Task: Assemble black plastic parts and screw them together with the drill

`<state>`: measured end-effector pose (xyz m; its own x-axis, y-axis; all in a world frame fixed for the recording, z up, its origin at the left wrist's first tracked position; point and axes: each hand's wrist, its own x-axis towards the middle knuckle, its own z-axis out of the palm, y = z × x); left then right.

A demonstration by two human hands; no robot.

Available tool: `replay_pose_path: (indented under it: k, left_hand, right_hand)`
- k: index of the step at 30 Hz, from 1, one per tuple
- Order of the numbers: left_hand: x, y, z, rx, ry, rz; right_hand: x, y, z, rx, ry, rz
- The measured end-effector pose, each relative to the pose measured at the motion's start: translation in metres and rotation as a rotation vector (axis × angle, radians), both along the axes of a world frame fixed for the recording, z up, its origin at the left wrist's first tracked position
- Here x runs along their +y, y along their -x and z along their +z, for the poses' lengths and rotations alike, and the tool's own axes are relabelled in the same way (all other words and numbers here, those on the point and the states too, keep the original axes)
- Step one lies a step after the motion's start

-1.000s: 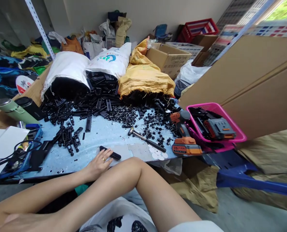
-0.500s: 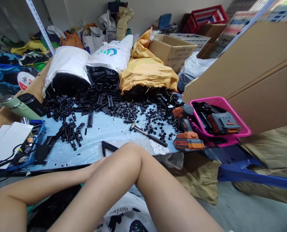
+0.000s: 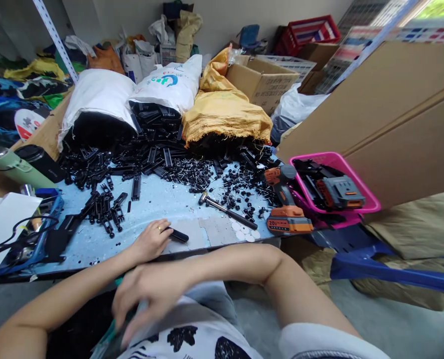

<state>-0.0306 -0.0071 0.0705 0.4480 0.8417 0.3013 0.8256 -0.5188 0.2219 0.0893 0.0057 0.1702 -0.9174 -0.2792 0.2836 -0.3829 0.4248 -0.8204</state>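
My left hand (image 3: 152, 242), with a ring on one finger, rests at the near edge of the blue work surface. Its fingers are closed over a black plastic part (image 3: 178, 235), whose rounded end sticks out to the right. In front of my body, below the table edge, my right hand (image 3: 150, 289) is smeared by motion. Its thumb and fingers hang downward and look apart, with nothing visible between them. Beyond my left hand lies a cluster of black plastic clips (image 3: 107, 209). A hammer (image 3: 227, 210) lies to the right.
Black parts spill from two white sacks (image 3: 98, 97) and a yellow sack (image 3: 227, 112). Small black-headed pins (image 3: 192, 172) are heaped mid-table. An orange cordless drill (image 3: 287, 204) stands beside a pink basket (image 3: 371, 202). A blue tray (image 3: 48, 227) and green flask (image 3: 31, 172) are at left.
My right elbow has come down and outward, and the right hand has entered view. My left hand, hidden behind the right arm before, now shows on the black part. The view has shifted slightly.
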Motion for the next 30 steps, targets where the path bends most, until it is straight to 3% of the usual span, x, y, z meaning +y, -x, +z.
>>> replay_pose_path:
  k: [2, 5, 8, 10, 14, 16, 18, 20, 23, 26, 30]
  left_hand:
    - [0.013, 0.002, -0.005, 0.025, 0.017, 0.069]
    - [0.028, -0.008, -0.017, 0.103, 0.090, 0.004]
    - [0.037, -0.022, -0.033, 0.149, 0.141, -0.011]
    - [0.041, -0.027, -0.041, 0.128, 0.123, 0.111]
    - [0.042, -0.027, -0.050, 0.018, 0.085, 0.279]
    - [0.041, -0.027, -0.052, -0.023, 0.092, 0.296]
    - [0.040, -0.028, -0.054, -0.049, 0.103, 0.311]
    - [0.041, -0.029, -0.056, -0.064, 0.107, 0.317]
    - [0.042, -0.029, -0.057, -0.071, 0.108, 0.303]
    - [0.043, -0.028, -0.055, -0.063, 0.124, 0.301]
    - [0.043, -0.027, -0.051, -0.056, 0.147, 0.314]
  right_hand:
    - [0.056, -0.006, -0.016, -0.052, -0.003, -0.239]
    - [0.166, -0.024, -0.036, -0.186, -0.070, -0.891]
    - [0.269, -0.046, -0.045, -0.337, -0.385, -1.340]
    - [0.324, -0.058, -0.044, -0.400, -0.700, -1.451]
    - [0.412, -0.060, -0.037, -0.387, -1.203, -1.366]
    - [0.451, -0.049, -0.035, -0.408, -1.292, -1.367]
    - [0.486, -0.035, -0.035, -0.501, -1.277, -1.443]
    - [0.512, -0.025, -0.039, -0.598, -1.221, -1.511]
    - [0.528, -0.026, -0.046, -0.593, -1.207, -1.465]
    - [0.516, -0.044, -0.052, -0.554, -1.251, -1.366]
    - [0.472, -0.075, -0.058, -0.593, -1.338, -1.316]
